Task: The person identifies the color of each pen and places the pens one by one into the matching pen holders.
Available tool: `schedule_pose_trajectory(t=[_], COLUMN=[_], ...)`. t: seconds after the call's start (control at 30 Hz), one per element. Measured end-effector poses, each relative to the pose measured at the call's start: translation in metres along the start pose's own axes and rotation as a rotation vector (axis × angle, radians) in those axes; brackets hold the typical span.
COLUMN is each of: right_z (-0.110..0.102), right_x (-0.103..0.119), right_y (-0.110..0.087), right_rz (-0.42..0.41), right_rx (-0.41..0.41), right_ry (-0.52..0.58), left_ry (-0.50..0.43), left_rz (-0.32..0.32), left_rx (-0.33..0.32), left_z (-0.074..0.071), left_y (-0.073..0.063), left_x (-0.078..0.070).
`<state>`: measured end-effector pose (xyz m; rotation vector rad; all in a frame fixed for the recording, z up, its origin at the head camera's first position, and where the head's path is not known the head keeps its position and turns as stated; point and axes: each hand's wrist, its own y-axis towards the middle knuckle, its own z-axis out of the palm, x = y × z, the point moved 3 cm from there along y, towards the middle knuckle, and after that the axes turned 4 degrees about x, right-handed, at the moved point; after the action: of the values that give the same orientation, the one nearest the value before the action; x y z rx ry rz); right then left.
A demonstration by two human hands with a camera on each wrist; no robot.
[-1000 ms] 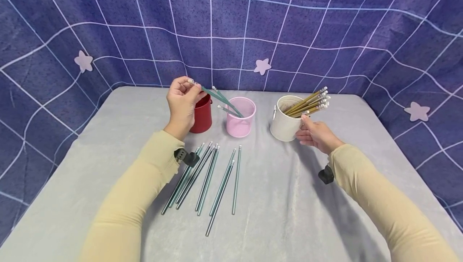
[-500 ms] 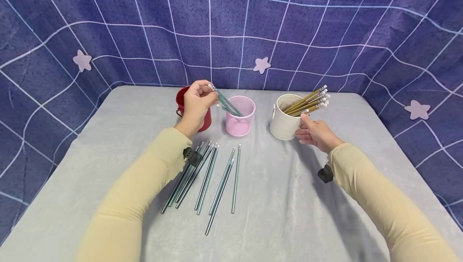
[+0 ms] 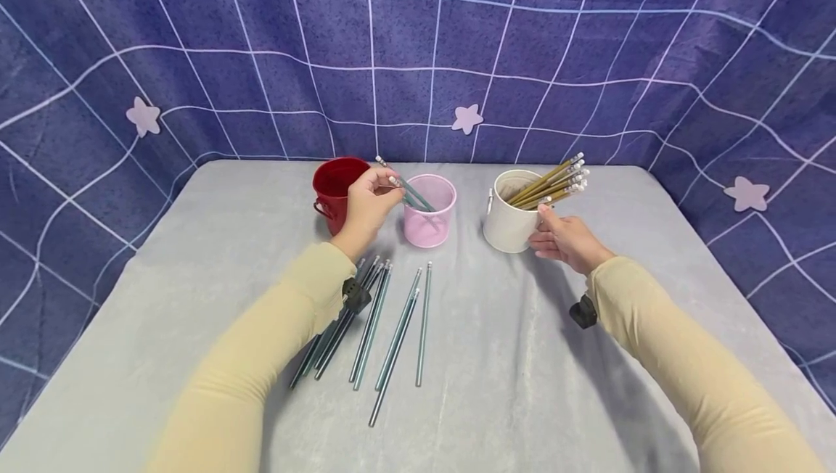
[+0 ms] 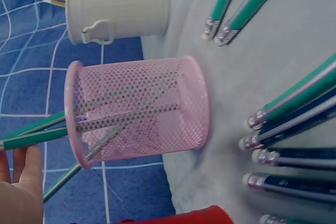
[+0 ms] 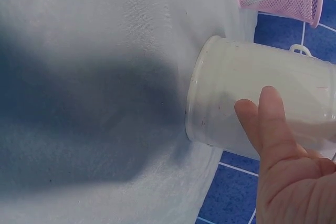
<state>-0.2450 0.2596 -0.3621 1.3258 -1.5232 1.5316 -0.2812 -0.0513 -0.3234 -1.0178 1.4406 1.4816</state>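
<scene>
A blue gridded cloth (image 3: 261,23) backs a pale-covered worktop (image 3: 496,400). Along its far part stand three containers: white bucket (image 3: 509,230) on the right, pink cup (image 3: 426,230) in the middle, red bucket (image 3: 332,210) on the left, partly behind the left hand (image 3: 367,208).

That hand is bent narrow, fingers and thumb pinching the eraser end of a green pencil (image 4: 39,138). The right hand (image 3: 571,241) touches the white bucket's right side, lower fingers loose along the wall; I cannot tell whether its thumb and forefinger grip the rim.

The held pencil is partly inside the pink cup, which lies just right of the left hand. Its long axis slants from the fingertips over the rim and down toward the base; the left hand is the nearer one. Other green pencils lean beside it, gold pencils (image 3: 548,186) fill the white bucket, and loose pencils (image 3: 423,328) lie nearer the person, erasers away.
</scene>
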Motion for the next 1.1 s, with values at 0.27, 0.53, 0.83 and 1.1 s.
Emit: schedule_pose_trajectory(t=[0.27,0.53,0.83,1.1], right_z=[0.003,0.003,0.003,0.001], right_x=[0.000,0.000,0.001,0.001], right_y=[0.001,0.002,0.001,0.001], right_rz=[-0.008,-0.004,-0.006,-0.005], right_rx=[0.014,0.017,0.019,0.019], right_ry=[0.003,-0.008,0.001,-0.017], left_ry=[0.026,0.204,0.262,0.292], left_rz=[0.001,-0.031,-0.040,-0.166], left_rx=[0.056,0.091,0.100,0.143], left_z=[-0.001,-0.005,-0.025,-0.057], left_y=[-0.004,-0.006,-0.009,-0.013], left_x=[0.004,0.009,0.007,0.020])
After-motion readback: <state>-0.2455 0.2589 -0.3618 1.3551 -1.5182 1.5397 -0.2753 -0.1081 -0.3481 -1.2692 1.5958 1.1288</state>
